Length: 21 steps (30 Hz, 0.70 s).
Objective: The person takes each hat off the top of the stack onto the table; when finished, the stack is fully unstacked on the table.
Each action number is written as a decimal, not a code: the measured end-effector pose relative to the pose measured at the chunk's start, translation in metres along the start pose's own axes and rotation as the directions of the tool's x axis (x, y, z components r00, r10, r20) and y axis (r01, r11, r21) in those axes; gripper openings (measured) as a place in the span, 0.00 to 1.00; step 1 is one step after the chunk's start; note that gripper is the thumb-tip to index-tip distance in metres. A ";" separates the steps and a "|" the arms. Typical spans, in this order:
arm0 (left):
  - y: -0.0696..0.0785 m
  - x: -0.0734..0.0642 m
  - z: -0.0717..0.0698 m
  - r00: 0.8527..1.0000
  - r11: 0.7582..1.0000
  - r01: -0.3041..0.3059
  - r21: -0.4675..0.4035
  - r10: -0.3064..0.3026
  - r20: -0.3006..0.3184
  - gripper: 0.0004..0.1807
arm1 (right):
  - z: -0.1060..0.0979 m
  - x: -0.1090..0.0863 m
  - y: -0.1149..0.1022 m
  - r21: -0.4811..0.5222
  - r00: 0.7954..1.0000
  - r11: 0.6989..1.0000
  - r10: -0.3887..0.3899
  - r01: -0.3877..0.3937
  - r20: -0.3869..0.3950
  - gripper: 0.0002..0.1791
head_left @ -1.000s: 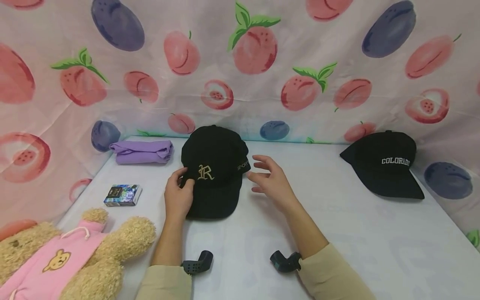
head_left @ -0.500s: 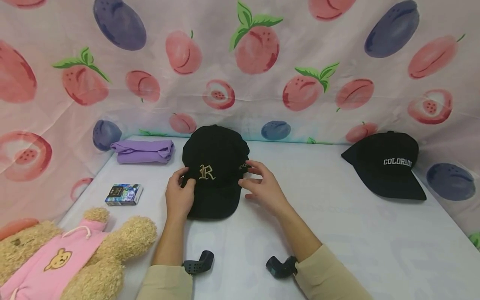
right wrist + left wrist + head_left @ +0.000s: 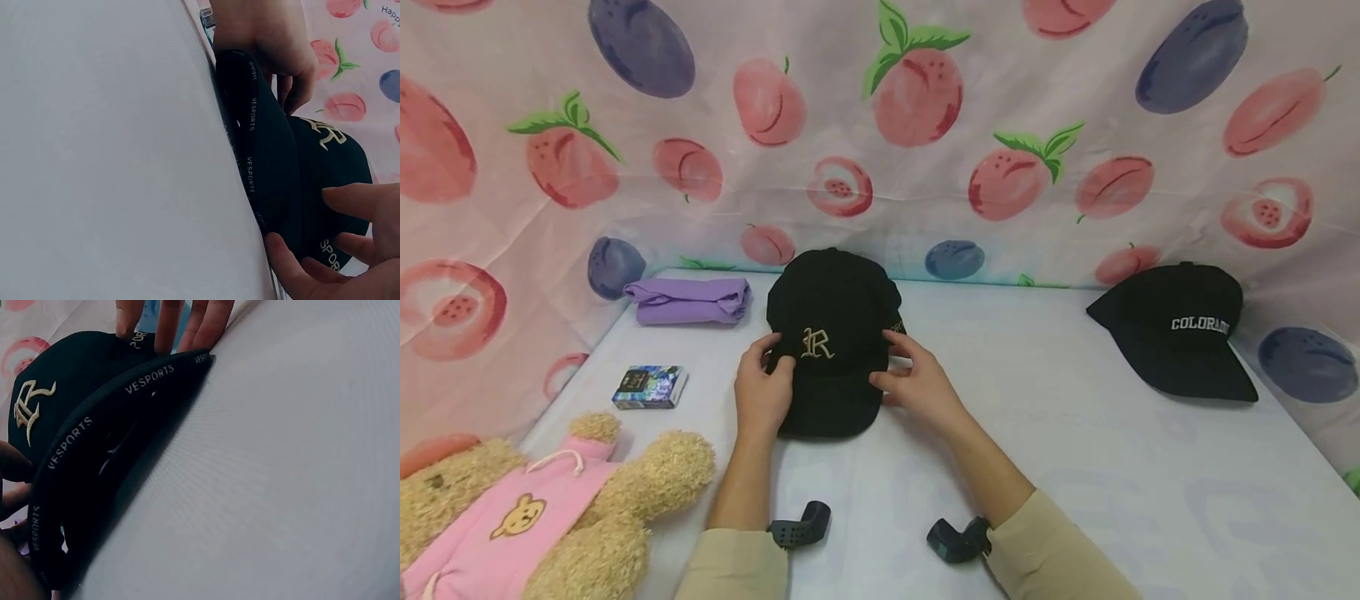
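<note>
A black baseball cap [image 3: 831,287] with a gold letter R stands on the white table, its brim facing me. Where crown and brim meet on the left, my left hand [image 3: 762,387] grips it, thumb on the front and fingers at the side. My right hand [image 3: 925,383] is at the right side of the cap, its spread fingers [image 3: 350,200] touching the crown and the brim's edge. Pale "VESPORTS" lettering runs along the brim [image 3: 94,419] in the left wrist view.
A second black cap [image 3: 1183,358] marked COLORADO sits at the far right. On the left are a folded purple cloth [image 3: 688,302], a small blue patterned box [image 3: 650,387] and a teddy bear [image 3: 617,533] in pink. A fruit-print curtain [image 3: 917,200] hangs behind.
My right hand has moved left and slightly down, from beside the cap to touching its right side. My left hand keeps its grip, and the cap stays in place.
</note>
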<state>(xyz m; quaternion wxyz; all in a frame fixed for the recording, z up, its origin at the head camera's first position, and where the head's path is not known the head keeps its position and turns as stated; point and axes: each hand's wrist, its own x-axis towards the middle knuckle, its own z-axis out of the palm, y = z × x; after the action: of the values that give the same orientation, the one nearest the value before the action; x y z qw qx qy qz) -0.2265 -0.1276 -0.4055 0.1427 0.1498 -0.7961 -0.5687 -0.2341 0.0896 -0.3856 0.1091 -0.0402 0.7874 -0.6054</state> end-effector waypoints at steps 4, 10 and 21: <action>0.000 0.001 0.001 1.000 1.000 -0.003 -0.004 0.003 -0.013 0.28 | 0.000 0.001 0.003 -0.051 1.000 0.998 -0.021 0.021 0.007 0.40; 0.002 0.000 0.003 0.999 1.000 -0.006 -0.012 0.006 -0.031 0.28 | 0.001 0.001 0.005 -0.114 0.998 0.992 -0.059 0.058 -0.009 0.43; 0.005 -0.002 0.005 0.999 1.000 0.002 -0.019 -0.002 -0.046 0.27 | 0.004 -0.001 0.005 -0.211 0.989 0.971 -0.130 0.113 -0.069 0.44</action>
<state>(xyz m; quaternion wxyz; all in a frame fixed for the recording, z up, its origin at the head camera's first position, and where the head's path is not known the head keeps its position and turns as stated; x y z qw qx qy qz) -0.2269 -0.1211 -0.4024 0.1618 0.1623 -0.7871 -0.5727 -0.2324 0.0874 -0.3911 0.0346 -0.0748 0.8458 -0.5271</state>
